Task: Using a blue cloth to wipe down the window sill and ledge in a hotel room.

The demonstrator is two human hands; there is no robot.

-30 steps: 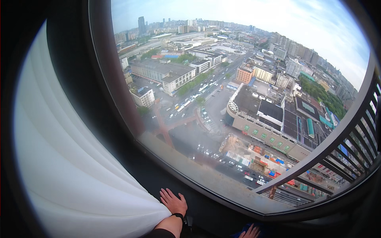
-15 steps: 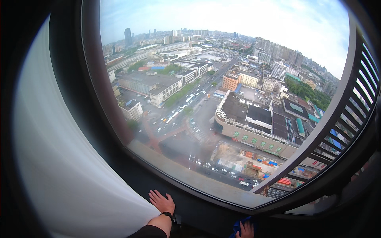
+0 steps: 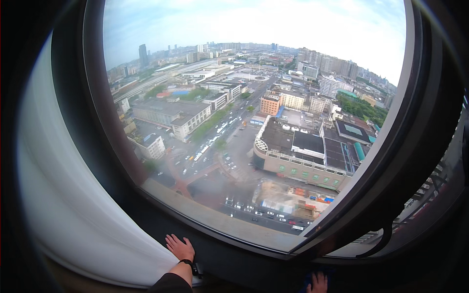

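Observation:
My left hand point(image 3: 180, 248) lies with its fingers spread on the dark sill point(image 3: 222, 259), right beside the lower edge of a white curtain point(image 3: 102, 229). A dark band circles that wrist. At the lower edge, right of the window corner, my right hand point(image 3: 319, 284) presses on a blue cloth point(image 3: 330, 279) on the dark ledge. Its fingers point away from me over the cloth. Deep shadow hides most of the cloth and the rest of that hand.
A large window pane point(image 3: 210, 161) in a dark frame fills the middle, with streets and buildings far below. Hazy marks show low on the glass. Right of it stands a thick dark frame post point(image 3: 391, 180) and a curved dark handle point(image 3: 383, 242).
The view has turned, so the window appears further left. My right hand and the blue cloth have slid right along the ledge. My left hand keeps its place beside the curtain.

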